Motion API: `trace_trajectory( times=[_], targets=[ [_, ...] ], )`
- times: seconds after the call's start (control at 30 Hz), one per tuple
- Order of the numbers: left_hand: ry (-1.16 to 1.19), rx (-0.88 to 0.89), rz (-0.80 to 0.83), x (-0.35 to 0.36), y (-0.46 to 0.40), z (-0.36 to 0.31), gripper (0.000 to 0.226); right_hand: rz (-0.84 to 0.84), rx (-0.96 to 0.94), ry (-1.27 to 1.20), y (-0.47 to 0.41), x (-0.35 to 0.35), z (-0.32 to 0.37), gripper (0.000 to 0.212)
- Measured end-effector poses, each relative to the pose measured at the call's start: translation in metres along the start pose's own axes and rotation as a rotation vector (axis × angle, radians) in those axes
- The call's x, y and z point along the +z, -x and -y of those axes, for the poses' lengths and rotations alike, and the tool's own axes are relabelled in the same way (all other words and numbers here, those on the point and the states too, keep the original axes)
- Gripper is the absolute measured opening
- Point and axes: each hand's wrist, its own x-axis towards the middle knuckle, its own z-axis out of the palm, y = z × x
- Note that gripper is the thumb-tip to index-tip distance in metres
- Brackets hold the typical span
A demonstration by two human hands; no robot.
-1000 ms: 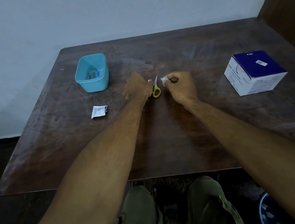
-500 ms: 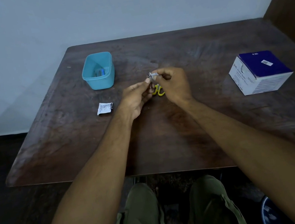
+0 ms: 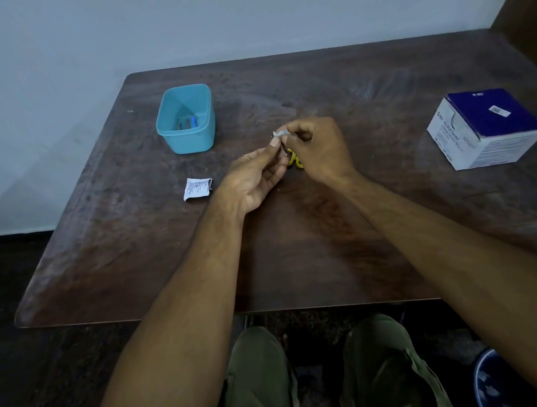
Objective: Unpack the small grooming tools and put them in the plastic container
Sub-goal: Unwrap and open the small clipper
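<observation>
Both hands meet over the middle of the dark wooden table (image 3: 365, 93). My right hand (image 3: 320, 151) pinches a small white wrapper (image 3: 281, 133) between thumb and fingers. My left hand (image 3: 254, 176) pinches the lower end of the same small item, a thin tool I cannot make out. Small scissors with yellow handles (image 3: 295, 161) lie on the table, mostly hidden behind the hands. The blue plastic container (image 3: 185, 120) stands at the back left and has small tools with a blue part inside.
An empty torn white packet (image 3: 197, 187) lies left of my hands. A blue and white cardboard box (image 3: 485, 126) sits at the right side of the table. A wall runs behind the table; my knees are below its front edge.
One second ago the hands were apart on either side of the scissors on the table. They have come together, lifted slightly, and both now pinch the small wrapped item.
</observation>
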Motion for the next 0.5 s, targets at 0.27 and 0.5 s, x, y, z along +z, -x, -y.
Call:
trace_trajectory(
  times=[0.27, 0.5],
  targets=[
    [0.035, 0.023, 0.007, -0.002, 0.001, 0.0, 0.013, 0.025, -0.027, 0.072, 0.007, -0.002, 0.0, 0.018],
    [0.062, 0.048, -0.014, -0.001, 0.001, 0.001, 0.016, 0.035, -0.027, 0.058, 0.011, -0.004, 0.005, 0.017]
  ],
)
